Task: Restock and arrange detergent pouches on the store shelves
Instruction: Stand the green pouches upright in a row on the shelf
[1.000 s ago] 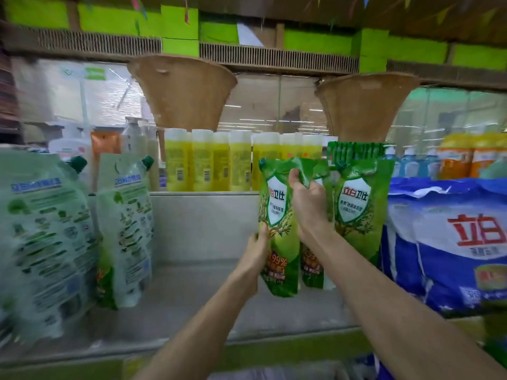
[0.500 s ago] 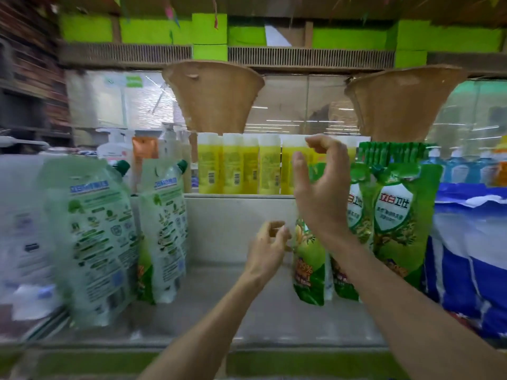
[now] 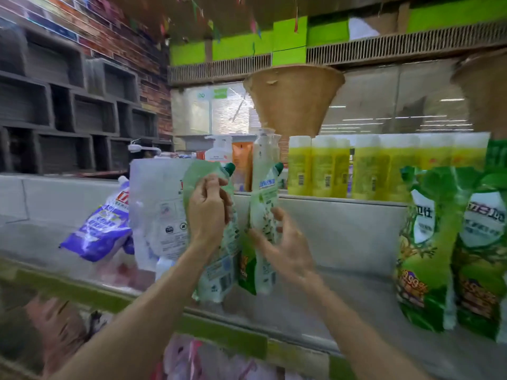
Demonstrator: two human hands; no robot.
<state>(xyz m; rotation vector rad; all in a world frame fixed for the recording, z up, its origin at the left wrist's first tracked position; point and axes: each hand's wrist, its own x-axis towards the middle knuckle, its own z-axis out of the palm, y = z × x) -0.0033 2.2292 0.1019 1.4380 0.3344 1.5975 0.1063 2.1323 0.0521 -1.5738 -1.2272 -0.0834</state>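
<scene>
**Here: squaring two pouches on the shelf**

1. Layout. The shelf [image 3: 351, 292] carries upright stock facing the aisle. The green pouches [image 3: 425, 242] stand at the right, front panels outward. This appears to be the target arrangement: upright, label forward, side by side. A bare stretch of shelf separates them from the pair being handled.

2. Work items. The pale pouch [image 3: 222, 270] and the second pouch [image 3: 264, 204] stand just beside each other at mid-shelf, caps up. Both show their printed backs and barcodes, so they likely need turning or straightening. A white pouch [image 3: 159, 212] stands behind the pale pouch on the left. A purple pouch [image 3: 98, 231] leans further left.

3. Left hand [image 3: 208, 212]. It is closed on the upper part of the pale pouch, just below the cap. The fingers curl over the top edge. A high grip suits a soft pouch: the base stays on the shelf while the top is steered.

4. Right hand [image 3: 288, 250]. The fingers are spread and relaxed, and it holds nothing. The fingertips lie at the lower side of the second pouch. Blur hides whether they touch it. The posture suggests steadying or nudging, not lifting.
</scene>
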